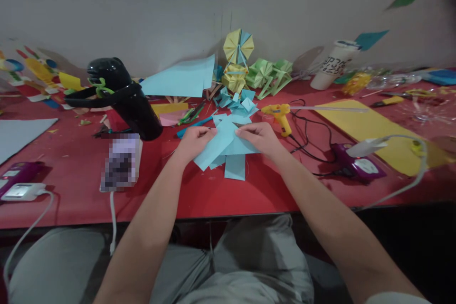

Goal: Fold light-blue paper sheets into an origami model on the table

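Note:
Between my two hands is a folded piece of light blue paper [221,138], held just above the red table near its front. My left hand [196,141] pinches its upper left edge, thumb and fingers pressed together. On the other side my right hand [259,137] grips the right part near the top fold. Beneath it lie more blue paper pieces, one a strip [235,167] pointing toward me. Small folded blue pieces [245,104] are heaped just beyond. A yellow hot glue gun [281,116] rests right of my right hand.
Folded yellow and green paper shapes [238,47] stand against the wall. A black bottle [131,104] leans at left, behind a phone [121,164]. Yellow sheets [370,128] and a purple power socket [359,164] with cords lie right. A white cup [329,67] stands at back right.

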